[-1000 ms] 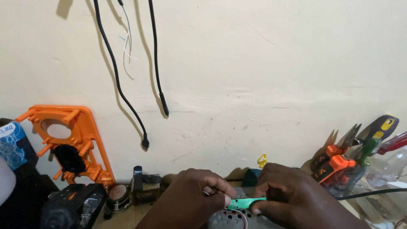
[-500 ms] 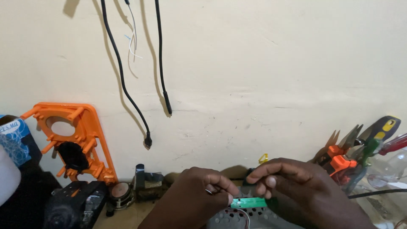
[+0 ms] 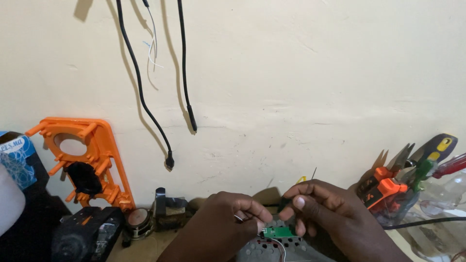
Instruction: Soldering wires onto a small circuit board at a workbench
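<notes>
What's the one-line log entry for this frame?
left hand: pinches green circuit board | right hand: fingertips on board | orange frame: against wall

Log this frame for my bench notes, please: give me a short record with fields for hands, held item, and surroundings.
left hand: pinches the left end of the small green circuit board
right hand: fingers on the board's right end and top
under board: grey perforated metal part
left side: orange plastic frame leaning on the wall
right side: holder of tools, pliers and screwdrivers
wall: two black cables hanging
</notes>
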